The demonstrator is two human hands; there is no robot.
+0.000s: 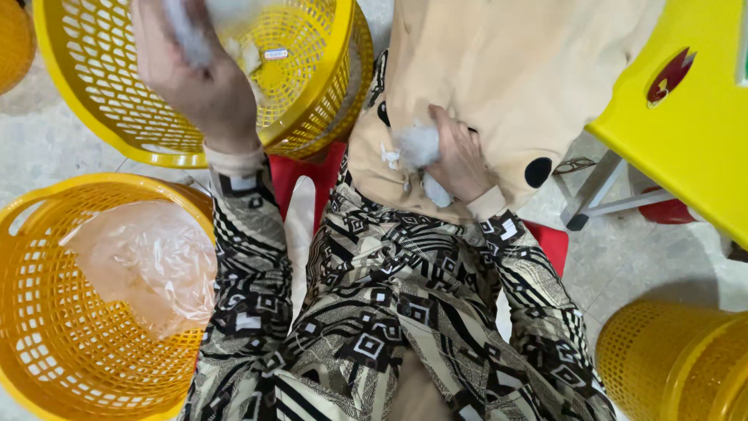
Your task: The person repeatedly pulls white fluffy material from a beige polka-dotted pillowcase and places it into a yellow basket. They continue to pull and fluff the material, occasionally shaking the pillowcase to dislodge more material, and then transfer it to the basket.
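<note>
A beige plush toy skin (506, 70) with black spots lies across my lap. My right hand (460, 160) presses a wad of white stuffing (419, 146) into an opening in it, fingers closed around the fluff. My left hand (195, 74) is raised over the upper yellow basket (101, 101), pinching a tuft of white stuffing (187, 31) that looks blurred. Both sleeves carry a black and white geometric pattern.
A second yellow basket (47, 359) at lower left holds a clear plastic bag (148, 261). A yellow stool (686, 132) stands at the right, another yellow basket (670, 359) at lower right. I sit on a red stool (304, 175) over a pale floor.
</note>
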